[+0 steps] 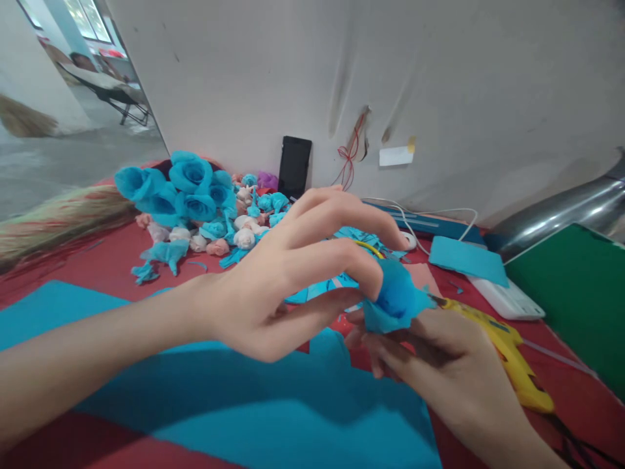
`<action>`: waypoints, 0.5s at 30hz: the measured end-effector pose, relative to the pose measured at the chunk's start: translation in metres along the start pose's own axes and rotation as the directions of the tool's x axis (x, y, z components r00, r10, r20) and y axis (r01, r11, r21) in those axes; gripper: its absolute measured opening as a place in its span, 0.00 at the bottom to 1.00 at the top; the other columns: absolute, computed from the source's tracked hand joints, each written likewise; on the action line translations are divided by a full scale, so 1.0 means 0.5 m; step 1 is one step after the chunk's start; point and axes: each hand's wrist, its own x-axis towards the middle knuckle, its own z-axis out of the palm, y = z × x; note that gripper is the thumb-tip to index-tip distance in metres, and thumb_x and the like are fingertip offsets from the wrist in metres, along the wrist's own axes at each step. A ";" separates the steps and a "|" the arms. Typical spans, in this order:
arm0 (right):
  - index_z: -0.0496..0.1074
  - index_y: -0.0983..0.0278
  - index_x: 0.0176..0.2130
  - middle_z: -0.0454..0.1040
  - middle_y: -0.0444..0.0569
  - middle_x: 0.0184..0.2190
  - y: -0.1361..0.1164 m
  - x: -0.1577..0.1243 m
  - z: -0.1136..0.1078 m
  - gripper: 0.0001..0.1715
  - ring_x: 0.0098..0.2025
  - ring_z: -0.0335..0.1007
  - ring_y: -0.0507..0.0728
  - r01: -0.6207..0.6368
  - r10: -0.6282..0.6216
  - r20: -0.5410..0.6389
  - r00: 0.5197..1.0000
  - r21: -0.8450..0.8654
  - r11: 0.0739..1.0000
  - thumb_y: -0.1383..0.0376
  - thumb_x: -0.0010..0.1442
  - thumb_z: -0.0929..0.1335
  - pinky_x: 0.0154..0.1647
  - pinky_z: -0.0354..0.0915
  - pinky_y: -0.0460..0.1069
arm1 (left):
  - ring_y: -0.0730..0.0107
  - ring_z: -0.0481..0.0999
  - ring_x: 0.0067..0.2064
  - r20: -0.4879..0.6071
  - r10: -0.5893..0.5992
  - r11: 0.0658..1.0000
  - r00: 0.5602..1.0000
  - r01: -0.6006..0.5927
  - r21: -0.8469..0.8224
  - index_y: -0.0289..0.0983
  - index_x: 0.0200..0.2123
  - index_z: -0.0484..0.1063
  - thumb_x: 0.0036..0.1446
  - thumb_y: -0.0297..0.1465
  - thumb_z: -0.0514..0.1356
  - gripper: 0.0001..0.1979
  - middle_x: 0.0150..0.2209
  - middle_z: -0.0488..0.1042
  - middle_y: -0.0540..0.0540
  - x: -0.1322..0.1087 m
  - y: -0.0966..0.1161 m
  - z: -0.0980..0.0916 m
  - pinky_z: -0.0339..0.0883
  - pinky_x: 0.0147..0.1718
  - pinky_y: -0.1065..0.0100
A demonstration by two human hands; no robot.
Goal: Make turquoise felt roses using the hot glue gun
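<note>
A blue crepe-paper flower (398,296) with a cupped, open top is between my hands, right of the middle. My left hand (297,273) reaches across from the left, its thumb and a finger pinching the near-left edge of the petal, the other fingers curved above. My right hand (434,365) comes from the lower right and holds the flower from below; its fingertips are partly hidden. Beneath both hands lies a large sheet of blue paper (273,404). Just beyond my right hand, a yellow glue gun (508,358) lies on the red tabletop (97,260).
Finished blue paper roses (190,176) are bunched at the back left beside a heap of small pink and white roses (244,238). A dark phone (294,166) leans on the wall. At right are a blue paper packet (469,260), a green board (576,299) and a metal pipe (561,208).
</note>
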 end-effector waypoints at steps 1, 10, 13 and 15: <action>0.69 0.64 0.20 0.67 0.39 0.14 -0.001 0.000 -0.001 0.11 0.15 0.62 0.46 -0.004 0.004 0.018 1.000 0.004 1.000 0.68 0.53 0.66 0.15 0.58 0.38 | 0.61 0.67 0.46 0.008 -0.001 1.000 1.000 0.001 -0.014 0.39 0.31 0.66 0.47 0.20 0.53 0.10 0.47 0.68 0.44 0.000 -0.001 0.000 0.56 0.48 0.58; 0.67 0.59 0.26 0.68 0.36 0.20 0.004 0.011 -0.014 0.12 0.21 0.65 0.46 0.023 -0.020 0.114 0.993 -0.019 1.000 0.73 0.56 0.61 0.21 0.62 0.37 | 0.63 0.63 0.52 0.017 -0.193 0.920 0.981 0.187 -0.345 0.34 0.44 0.65 0.55 0.25 0.54 0.12 0.47 0.64 0.40 -0.003 -0.013 0.023 0.59 0.51 0.64; 0.68 0.57 0.28 0.68 0.36 0.21 0.009 0.008 -0.017 0.11 0.20 0.64 0.47 0.031 -0.028 0.102 0.994 -0.021 0.999 0.72 0.55 0.62 0.21 0.64 0.37 | 0.64 0.66 0.49 0.089 -0.190 0.915 0.978 0.209 -0.344 0.31 0.39 0.70 0.52 0.25 0.56 0.09 0.45 0.66 0.38 -0.002 -0.011 0.034 0.63 0.48 0.68; 0.71 0.57 0.29 0.72 0.38 0.25 0.018 0.002 -0.022 0.09 0.24 0.67 0.48 0.013 -0.009 0.071 0.997 -0.055 0.998 0.70 0.55 0.64 0.26 0.67 0.39 | 0.64 0.66 0.49 0.098 -0.166 0.917 0.981 0.190 -0.350 0.30 0.37 0.71 0.52 0.25 0.58 0.09 0.45 0.67 0.37 -0.004 -0.009 0.040 0.63 0.49 0.68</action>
